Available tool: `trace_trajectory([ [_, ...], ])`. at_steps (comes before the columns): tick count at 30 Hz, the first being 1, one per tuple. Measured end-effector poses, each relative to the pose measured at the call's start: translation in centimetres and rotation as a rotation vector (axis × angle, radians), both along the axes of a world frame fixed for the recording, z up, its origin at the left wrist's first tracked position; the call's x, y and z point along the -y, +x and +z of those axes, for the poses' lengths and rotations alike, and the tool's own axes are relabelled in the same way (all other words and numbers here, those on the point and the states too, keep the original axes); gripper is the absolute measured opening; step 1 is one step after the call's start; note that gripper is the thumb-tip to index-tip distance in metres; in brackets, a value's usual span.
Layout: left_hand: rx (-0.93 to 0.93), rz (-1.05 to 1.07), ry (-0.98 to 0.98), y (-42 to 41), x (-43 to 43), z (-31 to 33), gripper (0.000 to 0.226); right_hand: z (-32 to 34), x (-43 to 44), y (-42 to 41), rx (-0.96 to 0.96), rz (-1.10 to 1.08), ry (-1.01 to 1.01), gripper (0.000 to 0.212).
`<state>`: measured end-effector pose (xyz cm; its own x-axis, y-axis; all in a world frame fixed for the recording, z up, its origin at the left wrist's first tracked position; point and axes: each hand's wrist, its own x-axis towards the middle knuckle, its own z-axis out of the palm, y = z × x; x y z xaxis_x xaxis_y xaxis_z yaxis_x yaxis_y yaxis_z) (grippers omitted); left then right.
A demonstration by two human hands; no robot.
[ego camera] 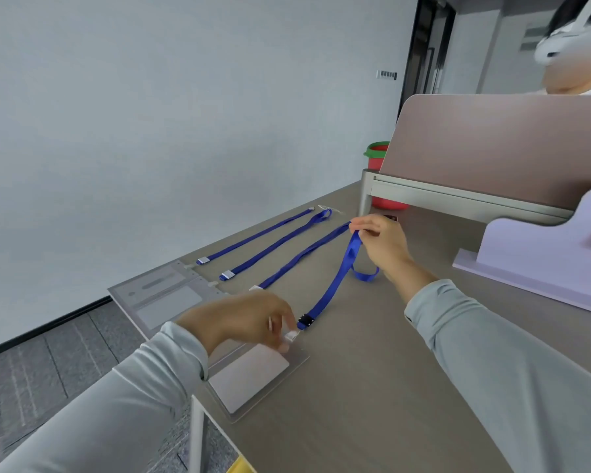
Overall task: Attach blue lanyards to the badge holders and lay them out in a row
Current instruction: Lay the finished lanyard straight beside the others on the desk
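The left grip point(249, 319), low in the middle of the frame, is clamped on a small metal clip point(291, 336); thumb and fingertips pinch it at the top edge of a clear badge holder point(253, 377). The holder lies flat at the near left edge of the bench point(372, 387). Just beyond the clip sits a black buckle point(306, 320), and from it a blue lanyard point(335, 278) rises slantwise toward the upper middle of the frame. There the right grip point(382, 240) is closed on the strap, pinching it above the bench. Below that hand, a slack loop of the same strap rests on the bench top.

Left of this, three other lanyards point(280, 244) lie straight and side by side, slanting from the middle of the frame toward the bench's far end. Two further badge holders point(164, 295) lie flat at their near ends. The third strap's near end is hidden behind the left hand.

A pink divider panel point(492, 141) stands at the upper right, with a red bucket point(377, 155) behind its left end. A lilac stand point(533, 254) rests on the bench at the right edge. A second person in a white headset point(560, 42) shows in the top right corner.
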<state>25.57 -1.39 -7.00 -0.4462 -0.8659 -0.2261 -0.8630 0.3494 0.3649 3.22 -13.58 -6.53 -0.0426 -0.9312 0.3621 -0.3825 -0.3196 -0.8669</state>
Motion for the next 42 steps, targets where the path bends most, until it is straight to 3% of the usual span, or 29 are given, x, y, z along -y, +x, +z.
trace_trajectory([
  [4,-0.333,0.245,-0.184,-2.7,2.3,0.8,0.041,0.1,-0.5,-0.2,0.069,0.089,0.025,0.026],
  [8,-0.563,0.333,-0.061,-6.4,5.5,1.0,0.046,0.9,-1.3,-0.7,0.241,0.193,0.039,0.021],
  [14,-0.806,0.321,0.122,-9.4,8.4,0.8,0.028,2.0,-2.0,-2.1,0.234,0.230,0.079,0.030],
  [17,-0.805,0.282,0.074,-9.7,9.1,0.7,0.022,1.7,-1.5,-2.9,0.171,0.181,0.121,0.026],
  [20,-0.845,0.275,0.096,-9.8,9.5,0.8,0.025,1.0,-1.2,-3.8,-0.168,0.109,0.042,0.040],
  [23,-0.913,0.300,0.238,-9.6,9.6,1.3,0.029,0.3,-1.3,-4.4,-0.330,0.094,-0.021,0.034],
  [31,-0.851,0.269,0.239,-9.3,9.2,2.3,0.026,-0.6,-1.4,-3.9,-0.468,-0.027,-0.182,0.007],
  [42,-0.964,0.255,0.374,-9.0,8.7,2.8,0.034,-0.9,-1.8,-4.0,-0.459,-0.123,-0.250,0.007],
])
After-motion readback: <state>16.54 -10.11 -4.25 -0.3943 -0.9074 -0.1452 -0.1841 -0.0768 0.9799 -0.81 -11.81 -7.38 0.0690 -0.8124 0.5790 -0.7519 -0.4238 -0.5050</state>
